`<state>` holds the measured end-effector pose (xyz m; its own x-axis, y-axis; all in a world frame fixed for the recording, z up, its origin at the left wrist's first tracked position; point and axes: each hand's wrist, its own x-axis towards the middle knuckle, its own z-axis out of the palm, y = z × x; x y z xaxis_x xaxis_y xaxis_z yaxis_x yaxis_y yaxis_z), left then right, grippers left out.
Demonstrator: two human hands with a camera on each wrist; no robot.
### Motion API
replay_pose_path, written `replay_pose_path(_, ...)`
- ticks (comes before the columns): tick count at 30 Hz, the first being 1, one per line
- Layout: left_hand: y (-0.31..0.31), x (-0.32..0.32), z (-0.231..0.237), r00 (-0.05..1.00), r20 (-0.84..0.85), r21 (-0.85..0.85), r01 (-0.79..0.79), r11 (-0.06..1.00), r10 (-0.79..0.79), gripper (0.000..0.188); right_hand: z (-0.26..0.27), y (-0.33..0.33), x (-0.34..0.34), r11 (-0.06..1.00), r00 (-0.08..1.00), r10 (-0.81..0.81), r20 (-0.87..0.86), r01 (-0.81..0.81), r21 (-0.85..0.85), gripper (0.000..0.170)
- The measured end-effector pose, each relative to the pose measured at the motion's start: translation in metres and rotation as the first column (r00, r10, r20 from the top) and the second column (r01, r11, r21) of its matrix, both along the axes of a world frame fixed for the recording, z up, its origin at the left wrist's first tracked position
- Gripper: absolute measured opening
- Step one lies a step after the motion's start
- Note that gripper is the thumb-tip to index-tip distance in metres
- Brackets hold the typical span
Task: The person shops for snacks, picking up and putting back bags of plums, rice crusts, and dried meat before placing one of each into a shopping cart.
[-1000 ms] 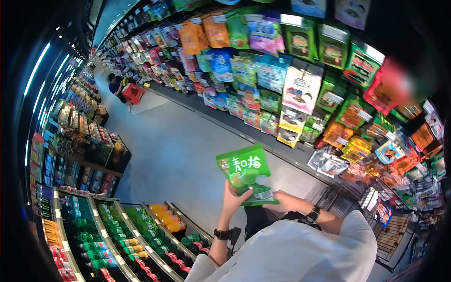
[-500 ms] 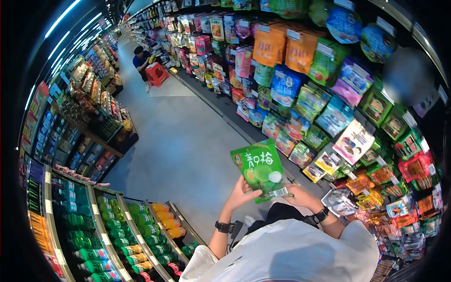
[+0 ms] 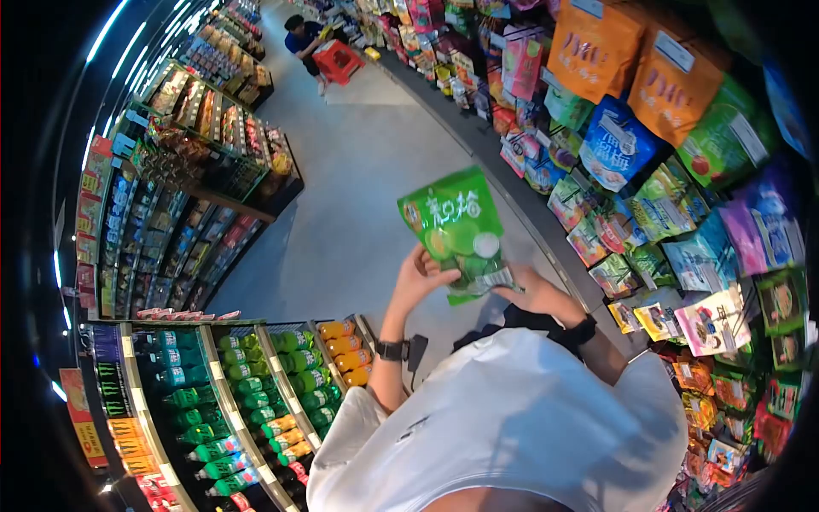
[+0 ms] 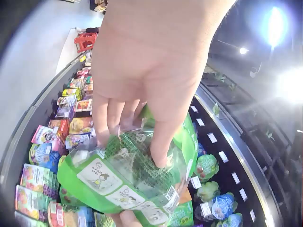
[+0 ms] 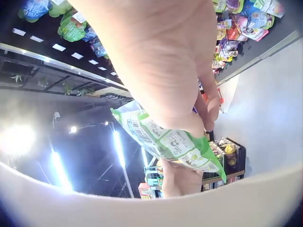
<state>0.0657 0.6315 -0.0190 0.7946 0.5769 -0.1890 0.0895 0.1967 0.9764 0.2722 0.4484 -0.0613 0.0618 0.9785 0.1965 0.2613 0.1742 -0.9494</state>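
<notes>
A green snack pouch [image 3: 461, 226] with white characters and pictures of green plums is held up in front of the white shirt, its printed front towards the head camera. My left hand [image 3: 418, 277] grips its lower left side, thumb over the front and fingers behind. At the lower right corner, beside the barcode, my right hand [image 3: 542, 294] pinches the edge. From the left wrist view, a clear window in the pouch [image 4: 102, 177] shows dark green contents between thumb and fingers. The right wrist view shows the pouch [image 5: 163, 139] edge under the right thumb.
Hanging snack bags [image 3: 606, 141] fill the shelf along the right. Sloped racks of drink bottles [image 3: 200, 431] stand at lower left. Between them runs a grey floor aisle [image 3: 358, 162]. Farther down it, a person [image 3: 300, 41] is beside a red stool [image 3: 339, 61].
The head view has swung left, so the shelves and the far person shift rightwards and the cart has left view. Both hands keep hold of the pouch, which now sits higher in view.
</notes>
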Motion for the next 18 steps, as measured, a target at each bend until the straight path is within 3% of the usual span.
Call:
replay_pose_path(4, 0.057, 0.042, 0.009, 1.000, -0.031, 0.062, 0.003, 0.998, -0.001, 0.062, 0.014, 0.056, 0.045, 0.999, 1.000, 0.003, 0.021, -0.002, -0.032, 0.030)
replay_pose_path(7, 0.086, 0.070, 0.008, 0.993, 0.108, 0.077, -0.045, 0.996, 0.037, 0.061, -0.016, 0.089, 0.068, 0.996, 0.978, 0.019, 0.207, -0.001, -0.088, 0.031)
replay_pose_path(10, 0.131, 0.083, -0.005, 0.989, 0.149, 0.020, -0.026, 0.999, 0.023, 0.054, -0.022, 0.123, 0.074, 0.980, 0.996, 0.047, 0.070, -0.032, -0.198, 0.033)
replay_pose_path(11, 0.151, 0.082, -0.014, 0.993, 0.119, 0.001, -0.013, 1.000, 0.013, 0.050, -0.010, 0.138, 0.072, 0.999, 0.999, -0.023, 0.030, 0.024, -0.026, 0.035)
replay_pose_path(14, 0.238, 0.096, -0.038, 0.998, 0.053, -0.038, 0.028, 0.999, -0.026, 0.041, -0.001, 0.202, 0.084, 0.949, 0.980, 0.073, 0.185, -0.011, -0.315, 0.042)
replay_pose_path(17, 0.304, 0.100, -0.048, 0.994, 0.106, 0.002, 0.004, 1.000, -0.004, 0.041, -0.008, 0.266, 0.087, 0.911, 0.940, 0.087, 0.331, 0.060, -0.408, 0.047)
replay_pose_path(18, 0.329, 0.097, -0.056, 0.991, 0.136, -0.009, 0.012, 1.000, -0.010, 0.042, -0.018, 0.287, 0.084, 0.933, 0.955, 0.033, 0.296, 0.077, -0.352, 0.046)
